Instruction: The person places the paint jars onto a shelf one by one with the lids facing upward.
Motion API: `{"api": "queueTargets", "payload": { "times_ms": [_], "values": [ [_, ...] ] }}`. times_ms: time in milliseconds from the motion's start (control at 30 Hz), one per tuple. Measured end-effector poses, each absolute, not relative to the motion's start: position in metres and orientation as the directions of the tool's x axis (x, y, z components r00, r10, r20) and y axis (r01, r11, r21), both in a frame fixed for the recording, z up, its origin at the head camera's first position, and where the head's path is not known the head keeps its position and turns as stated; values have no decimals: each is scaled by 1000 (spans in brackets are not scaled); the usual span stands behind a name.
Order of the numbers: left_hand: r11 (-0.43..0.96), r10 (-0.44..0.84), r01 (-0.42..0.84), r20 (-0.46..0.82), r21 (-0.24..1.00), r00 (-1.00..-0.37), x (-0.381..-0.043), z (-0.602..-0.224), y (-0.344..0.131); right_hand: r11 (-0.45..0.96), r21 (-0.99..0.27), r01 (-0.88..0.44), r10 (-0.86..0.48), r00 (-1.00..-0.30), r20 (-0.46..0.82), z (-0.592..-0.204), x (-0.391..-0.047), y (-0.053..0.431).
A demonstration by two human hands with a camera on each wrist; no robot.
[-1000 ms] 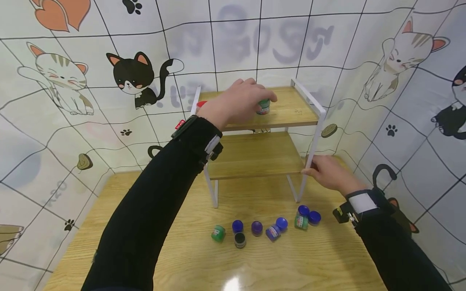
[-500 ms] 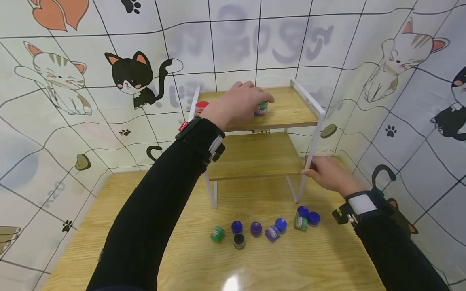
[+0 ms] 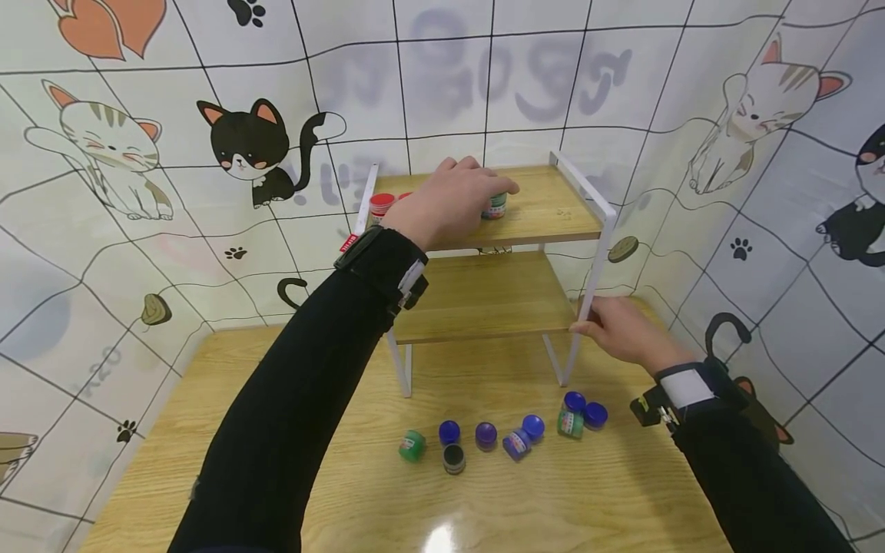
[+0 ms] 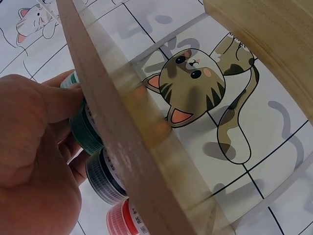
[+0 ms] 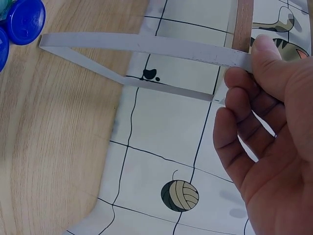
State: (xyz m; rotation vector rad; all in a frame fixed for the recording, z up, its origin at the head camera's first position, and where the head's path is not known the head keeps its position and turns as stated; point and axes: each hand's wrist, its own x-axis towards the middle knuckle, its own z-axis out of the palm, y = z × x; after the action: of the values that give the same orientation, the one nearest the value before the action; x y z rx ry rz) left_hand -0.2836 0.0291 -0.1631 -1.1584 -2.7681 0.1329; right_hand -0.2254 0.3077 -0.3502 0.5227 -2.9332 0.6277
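Observation:
My left hand (image 3: pixel 452 198) reaches over the top board of a small two-tier shelf (image 3: pixel 553 215) and grips a small green paint jar (image 3: pixel 495 206) by its sides. From the left wrist view, a dark green jar (image 4: pixel 88 128), a dark blue jar (image 4: pixel 103 177) and a red jar (image 4: pixel 120 219) stand in a row beside it along the board's edge. Red lids (image 3: pixel 382 201) show left of the wrist in the head view; the forearm hides part of the shelf. My right hand (image 3: pixel 618 329) pinches the shelf's white metal side frame (image 5: pixel 146 44) between thumb and fingers, level with the lower board.
On the wooden table (image 3: pixel 373 507) before the shelf lie a green jar (image 3: pixel 412 445), a black jar (image 3: pixel 453 458), a purple jar (image 3: pixel 516 444), a green jar with a blue lid (image 3: pixel 571 424) and several other blue or purple ones. A cat-print cloth (image 3: pixel 442 100) hangs close behind.
My left hand has shifted slightly left along the top board with the green jar, and more of the red lids shows. My right hand has stayed on the frame.

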Motion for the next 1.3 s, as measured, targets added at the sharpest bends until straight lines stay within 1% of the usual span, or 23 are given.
{"api": "queueTargets", "payload": {
  "times_ms": [167, 333, 533, 767, 1000, 1300],
  "values": [
    [700, 714, 704, 93, -118, -694, -283, -165, 26, 856, -382, -349, -310, -937, 162, -351, -225, 307],
    [697, 717, 709, 126, -105, -686, -282, -165, 21, 857, -385, -342, -305, -939, 157, -352, -227, 307],
    [676, 733, 732, 178, -80, -657, -278, -165, 17, 861, -387, -331, -293, -943, 155, -353, -226, 309],
    [611, 775, 790, 244, -50, -583, -271, -174, 12, 856, -389, -342, -302, -939, 162, -352, -226, 310],
    [519, 820, 854, 302, -36, -486, -262, -188, 7, 853, -385, -351, -310, -936, 168, -350, -226, 309],
    [403, 869, 915, 322, -21, -375, -240, -216, 3, 851, -398, -342, -305, -940, 154, -349, -226, 309]
  ]
}}
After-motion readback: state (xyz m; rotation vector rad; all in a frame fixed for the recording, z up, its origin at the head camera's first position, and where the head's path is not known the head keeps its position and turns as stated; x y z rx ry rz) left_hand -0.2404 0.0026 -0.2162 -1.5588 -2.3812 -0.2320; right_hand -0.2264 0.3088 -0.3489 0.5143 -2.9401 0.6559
